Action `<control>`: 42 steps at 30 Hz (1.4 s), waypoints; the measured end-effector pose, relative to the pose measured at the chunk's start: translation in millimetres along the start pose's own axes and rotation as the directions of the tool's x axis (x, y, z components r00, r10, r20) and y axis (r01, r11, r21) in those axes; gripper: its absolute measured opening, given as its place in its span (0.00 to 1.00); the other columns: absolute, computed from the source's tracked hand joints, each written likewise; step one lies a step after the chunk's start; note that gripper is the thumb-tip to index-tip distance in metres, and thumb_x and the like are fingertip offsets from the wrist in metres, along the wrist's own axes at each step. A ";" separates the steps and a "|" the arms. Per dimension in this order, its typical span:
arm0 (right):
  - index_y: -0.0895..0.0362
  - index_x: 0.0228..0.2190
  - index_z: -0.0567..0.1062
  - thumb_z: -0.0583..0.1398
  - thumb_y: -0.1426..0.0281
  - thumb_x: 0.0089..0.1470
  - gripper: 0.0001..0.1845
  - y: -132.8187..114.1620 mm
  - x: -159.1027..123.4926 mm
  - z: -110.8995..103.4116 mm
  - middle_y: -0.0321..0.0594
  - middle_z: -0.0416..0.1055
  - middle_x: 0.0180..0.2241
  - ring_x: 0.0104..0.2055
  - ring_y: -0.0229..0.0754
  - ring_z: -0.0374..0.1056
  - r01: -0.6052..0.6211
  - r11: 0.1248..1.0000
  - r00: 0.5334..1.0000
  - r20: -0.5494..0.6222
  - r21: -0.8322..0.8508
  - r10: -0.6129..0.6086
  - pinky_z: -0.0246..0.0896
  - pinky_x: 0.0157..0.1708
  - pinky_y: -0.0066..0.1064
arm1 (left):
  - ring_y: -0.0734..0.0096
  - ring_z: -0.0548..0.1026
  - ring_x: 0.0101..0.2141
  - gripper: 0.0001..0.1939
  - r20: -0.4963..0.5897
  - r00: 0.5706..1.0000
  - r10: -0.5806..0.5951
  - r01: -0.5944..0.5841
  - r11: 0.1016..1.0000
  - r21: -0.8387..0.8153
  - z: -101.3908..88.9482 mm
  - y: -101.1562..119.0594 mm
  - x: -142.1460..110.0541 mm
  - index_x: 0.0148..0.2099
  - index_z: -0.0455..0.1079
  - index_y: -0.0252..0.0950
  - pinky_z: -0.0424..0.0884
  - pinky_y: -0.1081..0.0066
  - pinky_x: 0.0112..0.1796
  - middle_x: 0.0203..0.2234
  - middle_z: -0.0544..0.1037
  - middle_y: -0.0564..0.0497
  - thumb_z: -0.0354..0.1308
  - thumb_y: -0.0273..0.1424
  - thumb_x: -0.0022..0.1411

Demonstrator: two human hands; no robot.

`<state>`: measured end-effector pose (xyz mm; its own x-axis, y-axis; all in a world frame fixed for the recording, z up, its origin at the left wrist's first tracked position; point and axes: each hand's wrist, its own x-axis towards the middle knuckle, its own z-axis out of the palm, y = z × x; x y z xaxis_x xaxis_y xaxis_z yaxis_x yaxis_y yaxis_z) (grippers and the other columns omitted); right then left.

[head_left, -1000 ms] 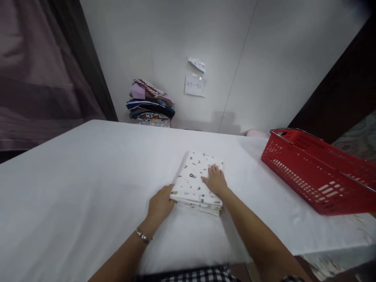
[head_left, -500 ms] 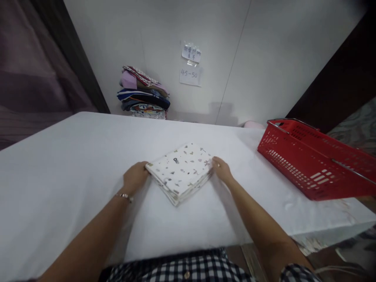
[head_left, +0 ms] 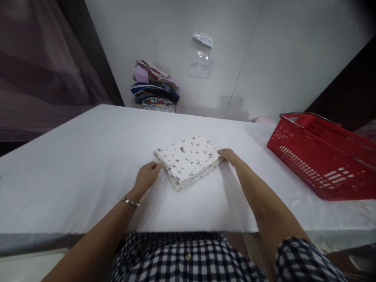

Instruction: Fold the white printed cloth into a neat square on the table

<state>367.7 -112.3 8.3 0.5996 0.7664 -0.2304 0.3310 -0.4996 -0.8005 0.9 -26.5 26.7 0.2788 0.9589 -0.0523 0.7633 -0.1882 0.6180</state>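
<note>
The folded printed cloth (head_left: 190, 158) lay at an angle on the white-covered table (head_left: 96, 156), in front of the person and left of the red plastic basket (head_left: 323, 156). The right hand (head_left: 229, 156) gripped its right corner, thumb and fingers closed on the layered edge. The left hand (head_left: 147, 175) was at its left edge, fingers curled and thumb near them; whether they pinched the fabric could not be determined. A pile of folded textiles (head_left: 155, 88) stood beyond, near the wall (head_left: 182, 31).

Likely workroom: table (head_left: 102, 156), stacked cloths (head_left: 155, 87)
</note>
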 end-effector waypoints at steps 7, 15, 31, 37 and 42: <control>0.57 0.27 0.77 0.63 0.64 0.46 0.09 -4.3 -0.6 -1.7 0.40 0.74 0.30 0.32 0.40 0.67 -0.036 0.998 0.999 0.039 -0.054 0.038 0.61 0.27 0.26 | 0.67 0.70 0.24 0.27 0.168 0.986 0.004 0.005 0.999 -0.053 29.0 21.7 -34.3 0.24 0.67 0.37 0.59 0.72 0.25 0.18 0.71 0.52 0.45 0.55 0.57; 0.59 0.26 0.73 0.64 0.61 0.43 0.13 10.5 -52.2 -5.5 0.39 0.72 0.23 0.24 0.36 0.65 -0.083 0.992 0.947 0.302 -0.092 0.108 0.61 0.22 0.26 | 0.69 0.71 0.28 0.13 0.135 0.988 -0.070 0.085 0.990 -0.113 13.0 -1.3 -3.6 0.26 0.69 0.35 0.61 0.73 0.28 0.22 0.74 0.53 0.57 0.40 0.51; 0.53 0.43 0.75 0.55 0.61 0.55 0.17 43.5 -118.4 5.4 0.44 0.70 0.48 0.53 0.46 0.63 0.652 0.725 0.742 -0.011 -0.224 -0.671 0.61 0.51 0.40 | 0.59 0.66 0.52 0.16 -0.069 0.836 0.544 -0.534 0.837 0.119 13.6 -3.3 -54.1 0.49 0.71 0.39 0.59 0.61 0.54 0.50 0.72 0.46 0.54 0.39 0.60; 0.52 0.44 0.75 0.54 0.63 0.57 0.16 36.3 -118.5 12.5 0.44 0.72 0.47 0.51 0.48 0.63 0.702 0.619 0.700 0.180 -0.353 -0.691 0.56 0.53 0.46 | 0.59 0.68 0.50 0.14 0.098 0.842 0.531 -0.540 0.832 0.127 21.8 -8.9 -48.6 0.46 0.74 0.43 0.57 0.58 0.53 0.46 0.75 0.48 0.52 0.38 0.62; 0.53 0.42 0.76 0.53 0.63 0.59 0.15 22.5 -112.4 20.6 0.44 0.73 0.45 0.50 0.46 0.65 0.753 0.530 0.640 0.248 -0.389 -0.727 0.55 0.53 0.42 | 0.61 0.69 0.48 0.13 0.083 0.827 0.556 -0.562 0.816 0.134 21.6 -0.8 -47.9 0.44 0.75 0.43 0.55 0.57 0.54 0.44 0.76 0.49 0.51 0.37 0.63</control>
<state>292.8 -201.4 4.8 -0.0373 0.9540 0.2974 0.9108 0.1549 -0.3827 -0.5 -76.9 11.8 0.7033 0.6707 0.2357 0.5440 -0.7212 0.4288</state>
